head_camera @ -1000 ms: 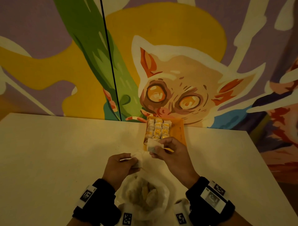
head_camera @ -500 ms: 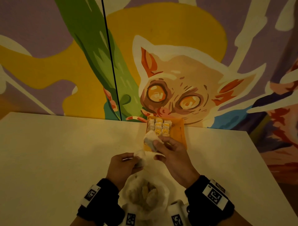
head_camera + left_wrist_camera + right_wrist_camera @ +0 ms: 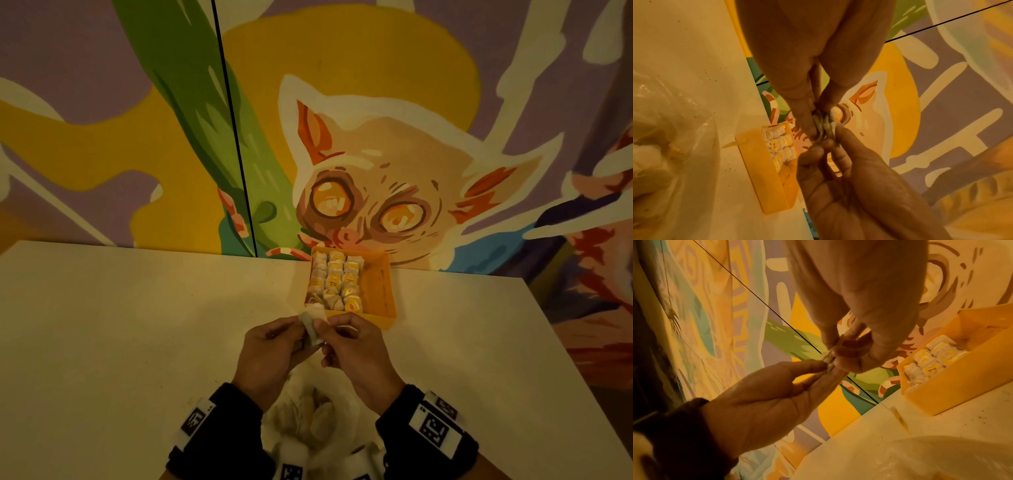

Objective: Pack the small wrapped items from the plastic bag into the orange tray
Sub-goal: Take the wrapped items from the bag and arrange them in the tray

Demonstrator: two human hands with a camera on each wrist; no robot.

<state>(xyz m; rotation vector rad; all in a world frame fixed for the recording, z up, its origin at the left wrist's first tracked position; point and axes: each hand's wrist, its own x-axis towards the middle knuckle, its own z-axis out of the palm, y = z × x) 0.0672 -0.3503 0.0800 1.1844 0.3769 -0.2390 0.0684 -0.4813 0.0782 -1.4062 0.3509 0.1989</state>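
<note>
i'm at a pale tabletop (image 3: 120, 325) set against a painted mural wall (image 3: 376, 192): a wide-eyed cat-like creature on purple, yellow and green, in dim warm light.

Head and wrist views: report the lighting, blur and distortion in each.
Head view: dim, warm orange cast; wide-angle bends the table edges. Left wrist view: the close left hand is soft, the orange tray sharper. Right wrist view: the plastic bag shows pale glare; tray labels are readable.

Both bare hands emerge from black wrist cuffs (image 3: 424, 431). Each cuff carries white blocks printed with black square tag markers (image 3: 432, 427), on the near side too.
</note>
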